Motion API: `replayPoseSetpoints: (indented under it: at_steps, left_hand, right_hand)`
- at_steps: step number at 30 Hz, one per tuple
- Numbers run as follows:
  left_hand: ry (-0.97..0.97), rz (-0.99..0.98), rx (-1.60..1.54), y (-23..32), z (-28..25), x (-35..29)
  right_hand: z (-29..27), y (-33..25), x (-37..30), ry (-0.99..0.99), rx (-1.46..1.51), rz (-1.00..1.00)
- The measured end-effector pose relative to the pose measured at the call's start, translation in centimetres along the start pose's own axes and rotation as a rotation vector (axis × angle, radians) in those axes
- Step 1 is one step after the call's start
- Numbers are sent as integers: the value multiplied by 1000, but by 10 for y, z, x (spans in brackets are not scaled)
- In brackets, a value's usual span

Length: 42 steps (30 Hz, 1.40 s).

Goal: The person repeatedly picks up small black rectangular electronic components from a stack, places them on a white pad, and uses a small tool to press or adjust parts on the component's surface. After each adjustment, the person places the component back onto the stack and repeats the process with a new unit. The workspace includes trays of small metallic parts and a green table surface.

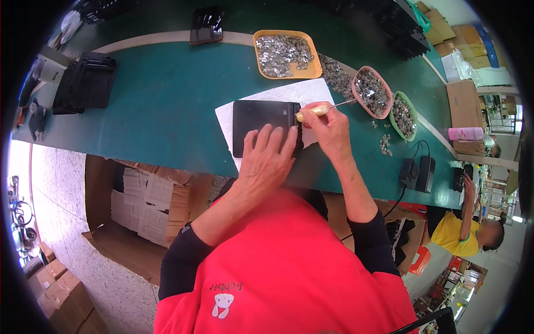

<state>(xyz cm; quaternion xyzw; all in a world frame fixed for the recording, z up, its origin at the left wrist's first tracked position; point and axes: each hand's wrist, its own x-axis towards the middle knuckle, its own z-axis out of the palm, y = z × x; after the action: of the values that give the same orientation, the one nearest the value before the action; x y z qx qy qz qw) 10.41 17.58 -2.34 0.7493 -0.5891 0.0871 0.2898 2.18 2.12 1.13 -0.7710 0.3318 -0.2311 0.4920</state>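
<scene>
Black plastic case: the flat, dark case [253, 117] lies near the centre of the frame, on a white sheet [225, 118] spread over the green workbench [156, 100].
Left hand: the left hand [264, 164] rests palm down, fingers extended and slightly spread over the case's lower part; it presses on the surface rather than closing around anything.
Right hand: the right hand [332, 129], just beside the case's right edge, is closed in a pinch on a yellow-handled tool [307, 115].
Tool: its handle end points left over the case's right edge, whether touching I cannot tell; its thin metal shaft points right toward the pink bowl.
Case and grip: directly under the left fingers, just left of the right hand's pinch.
Metal parts: small shiny pieces fill a yellow tray [309, 72] at upper centre, a pink bowl [381, 116] and a green bowl [394, 122] at upper right; a loose heap [336, 75] lies between tray and pink bowl.
Right of frame: black power adapter [426, 173] on the bench; beyond it, a person in yellow [456, 234].
</scene>
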Motion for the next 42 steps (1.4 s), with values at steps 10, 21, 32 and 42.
replayPoseSetpoints:
  at_steps: [10,21,32,42]
  left_hand:
    - [-107,-56,6,2,-5,11]
    - [-52,-34,-13,0,-1,9]
    - [-40,-62,-14,3,0,9]
    - [-32,-45,-21,1,-1,6]
  right_hand:
    - [-7,-2,50,-98,153,139]
    - [24,-4,29,41,-387,-303]
    - [4,1,46,-47,188,173]
    - [24,-2,25,58,-318,-199]
